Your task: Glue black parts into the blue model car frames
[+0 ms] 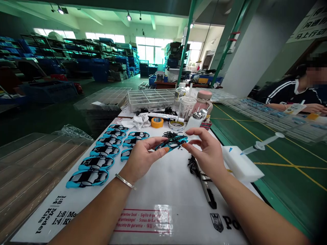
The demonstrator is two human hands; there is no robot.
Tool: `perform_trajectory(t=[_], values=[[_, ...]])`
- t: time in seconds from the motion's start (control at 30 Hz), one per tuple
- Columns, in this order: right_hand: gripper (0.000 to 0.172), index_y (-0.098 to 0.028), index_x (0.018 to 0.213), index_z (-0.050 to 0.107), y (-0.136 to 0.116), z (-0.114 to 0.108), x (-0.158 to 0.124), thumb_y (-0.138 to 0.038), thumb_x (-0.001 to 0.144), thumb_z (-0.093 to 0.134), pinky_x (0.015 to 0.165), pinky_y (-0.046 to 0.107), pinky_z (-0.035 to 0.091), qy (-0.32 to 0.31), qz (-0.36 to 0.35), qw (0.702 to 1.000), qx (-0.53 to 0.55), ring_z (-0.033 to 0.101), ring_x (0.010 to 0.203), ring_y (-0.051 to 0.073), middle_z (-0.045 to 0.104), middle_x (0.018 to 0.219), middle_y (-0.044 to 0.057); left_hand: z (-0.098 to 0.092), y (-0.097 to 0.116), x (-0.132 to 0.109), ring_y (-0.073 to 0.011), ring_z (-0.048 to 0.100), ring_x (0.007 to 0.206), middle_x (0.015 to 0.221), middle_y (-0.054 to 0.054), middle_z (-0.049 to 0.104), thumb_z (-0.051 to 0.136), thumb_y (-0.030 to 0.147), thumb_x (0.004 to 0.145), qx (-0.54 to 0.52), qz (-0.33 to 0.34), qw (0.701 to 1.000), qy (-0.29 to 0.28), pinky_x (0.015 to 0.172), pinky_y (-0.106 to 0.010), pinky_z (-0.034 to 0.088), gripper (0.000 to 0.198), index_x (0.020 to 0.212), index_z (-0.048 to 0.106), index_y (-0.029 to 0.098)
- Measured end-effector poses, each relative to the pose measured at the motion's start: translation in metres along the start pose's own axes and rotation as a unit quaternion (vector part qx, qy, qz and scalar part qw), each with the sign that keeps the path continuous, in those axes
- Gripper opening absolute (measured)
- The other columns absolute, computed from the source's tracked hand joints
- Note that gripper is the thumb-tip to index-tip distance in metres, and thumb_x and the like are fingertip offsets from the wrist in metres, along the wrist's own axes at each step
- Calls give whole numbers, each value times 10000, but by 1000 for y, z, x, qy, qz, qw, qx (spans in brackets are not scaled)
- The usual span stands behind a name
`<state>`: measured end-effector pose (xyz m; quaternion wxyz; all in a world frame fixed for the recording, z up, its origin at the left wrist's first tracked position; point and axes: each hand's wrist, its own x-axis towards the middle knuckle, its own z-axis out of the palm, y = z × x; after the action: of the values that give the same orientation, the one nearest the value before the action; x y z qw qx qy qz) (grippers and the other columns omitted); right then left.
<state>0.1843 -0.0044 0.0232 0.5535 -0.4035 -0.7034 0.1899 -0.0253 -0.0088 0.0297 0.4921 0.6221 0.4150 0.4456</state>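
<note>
My left hand (143,154) and my right hand (205,149) hold a small blue and black toy car shell (171,143) between them above the white tabletop (163,183). Each hand pinches one end of the shell with thumb and fingers. A silver bracelet sits on my left wrist. Several more blue and black shells (102,160) lie in two rows to the left of my hands. A heap of small black parts (171,134) lies just behind the held shell, and more black parts (192,166) lie under my right wrist.
A black-handled tool (206,190) lies under my right forearm. A white block (241,163) with a syringe (263,143) stands at the right. Tape rolls (157,122), cups, bottles and a clear compartment tray (150,98) stand behind. Another person sits at the far right.
</note>
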Motion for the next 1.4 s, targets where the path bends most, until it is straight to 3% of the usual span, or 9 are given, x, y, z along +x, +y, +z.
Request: perform_trajectory(t=[0.13, 0.4, 0.63, 0.8, 1.07, 1.4], values=[[258, -217, 1016, 609, 2, 1, 0, -303, 796, 714, 681, 261, 550, -3, 43, 999, 21, 585, 905, 165, 600, 994, 43, 1, 1, 0, -238, 628, 1000, 1163, -61, 686, 694, 371, 785, 0, 6, 1000, -3, 773, -314, 519, 396, 1145, 674, 207], [186, -211, 970, 633, -2, 0, -1, -277, 809, 698, 666, 238, 542, -13, 26, 1000, 7, 576, 898, 152, 588, 989, 39, -1, 0, -1, -238, 620, 1009, 1165, -50, 686, 697, 392, 786, 1, 3, 1000, -8, 782, -315, 507, 394, 1140, 675, 219], [292, -228, 1087, 632, -4, 3, 0, -317, 817, 695, 760, 266, 555, -38, 62, 997, 26, 602, 994, 173, 639, 1083, 40, -1, -2, 0, -231, 603, 1023, 1167, -57, 679, 709, 410, 784, -7, -3, 1000, 0, 773, -303, 507, 406, 1138, 671, 213], [246, -210, 1055, 665, -1, 6, 0, -309, 830, 681, 798, 272, 543, -53, 80, 995, 35, 646, 913, 154, 679, 1033, 31, -1, -4, 2, -213, 599, 987, 1150, -70, 672, 672, 421, 818, -48, -46, 997, -50, 756, -304, 526, 423, 1188, 640, 218], [244, -181, 1043, 653, 0, 10, -3, -272, 820, 688, 697, 225, 554, -74, 121, 981, 128, 670, 787, 132, 706, 910, 29, 3, -7, 0, -162, 580, 864, 1092, -65, 662, 588, 431, 880, -95, -82, 987, -102, 662, -263, 512, 385, 1219, 608, 249], [262, -202, 1060, 662, 1, 11, -5, -316, 826, 686, 731, 269, 554, -89, 101, 989, 57, 665, 804, 146, 708, 964, 35, 1, -10, 1, -150, 562, 824, 1065, -65, 655, 619, 443, 855, -85, -94, 986, -110, 658, -259, 506, 409, 1211, 610, 243]])
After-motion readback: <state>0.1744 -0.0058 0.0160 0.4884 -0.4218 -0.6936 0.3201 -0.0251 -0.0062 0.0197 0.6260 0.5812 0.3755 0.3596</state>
